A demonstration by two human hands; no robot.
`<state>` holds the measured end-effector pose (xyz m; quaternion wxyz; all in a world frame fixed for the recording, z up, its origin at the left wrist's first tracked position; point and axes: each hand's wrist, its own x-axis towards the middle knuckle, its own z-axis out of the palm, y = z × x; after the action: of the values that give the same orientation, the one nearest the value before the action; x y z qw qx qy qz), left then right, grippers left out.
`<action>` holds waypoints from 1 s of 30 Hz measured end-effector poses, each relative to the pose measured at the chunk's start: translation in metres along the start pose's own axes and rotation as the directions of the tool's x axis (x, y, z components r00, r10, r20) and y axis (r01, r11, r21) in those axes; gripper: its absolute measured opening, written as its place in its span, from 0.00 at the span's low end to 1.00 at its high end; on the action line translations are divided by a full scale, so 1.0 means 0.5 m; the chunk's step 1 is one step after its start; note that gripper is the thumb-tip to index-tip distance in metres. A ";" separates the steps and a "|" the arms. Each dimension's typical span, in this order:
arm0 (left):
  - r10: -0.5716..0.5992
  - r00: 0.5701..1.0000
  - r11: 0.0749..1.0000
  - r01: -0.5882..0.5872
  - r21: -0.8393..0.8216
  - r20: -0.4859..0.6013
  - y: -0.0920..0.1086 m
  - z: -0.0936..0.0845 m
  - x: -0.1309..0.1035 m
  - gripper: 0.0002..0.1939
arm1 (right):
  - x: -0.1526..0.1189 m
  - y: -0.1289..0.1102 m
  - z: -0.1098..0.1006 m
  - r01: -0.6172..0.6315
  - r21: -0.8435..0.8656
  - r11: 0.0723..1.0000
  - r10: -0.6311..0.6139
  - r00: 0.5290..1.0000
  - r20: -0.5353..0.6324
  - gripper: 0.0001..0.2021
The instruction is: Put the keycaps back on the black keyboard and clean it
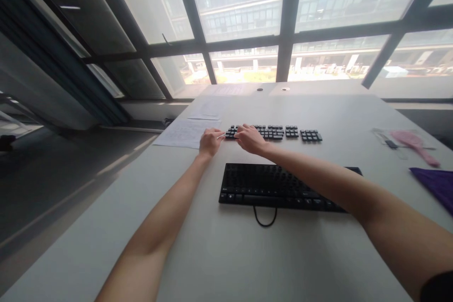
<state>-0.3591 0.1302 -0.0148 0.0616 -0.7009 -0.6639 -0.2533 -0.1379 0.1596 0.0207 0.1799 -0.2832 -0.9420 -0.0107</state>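
My left hand point(211, 142) is closed around a thin white stick point(221, 136), perhaps a cotton swab, whose end points right towards loose black keycaps point(277, 133). These keycaps lie on the table in groups, set out like a keyboard's layout. Over the left part of the rows is my right hand point(250, 139), its fingers bent down and pressed together among the keycaps; what they grip is hidden. Nearer to me lies a black keyboard point(262, 181), partly covered by my right forearm, with a looped black cable point(265, 224) at its near edge.
Paper sheets point(184, 133) lie on the white table point(212, 255) to the left. On the right are a pink handled object point(412, 141), a clear bag with a small dark item point(391, 144), and a purple cloth point(433, 186). Windows stand behind the table.
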 end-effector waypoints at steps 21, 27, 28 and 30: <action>-0.107 0.993 0.893 0.114 -0.436 0.040 0.018 -0.070 -0.091 0.10 | 0.054 -0.040 0.025 -0.026 0.127 0.992 0.036 0.996 -0.078 0.09; -0.060 0.979 0.729 0.177 -0.661 0.195 0.114 -0.145 -0.245 0.12 | -0.082 -0.104 -0.041 -0.099 0.523 0.847 0.202 0.969 -0.143 0.04; -0.061 0.975 0.726 0.190 -0.660 0.214 0.126 -0.150 -0.265 0.12 | -0.109 -0.115 -0.048 -0.129 0.568 0.813 0.234 0.965 -0.116 0.03; -0.068 0.970 0.735 0.206 -0.646 0.232 0.142 -0.154 -0.293 0.10 | -0.157 -0.138 -0.053 -0.199 0.640 0.742 0.293 0.955 -0.043 0.03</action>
<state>-0.3106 -0.0420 0.0054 -0.2755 -0.6466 -0.5827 -0.4082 -0.1056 0.0569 0.0242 0.3299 -0.3273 -0.8302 0.3081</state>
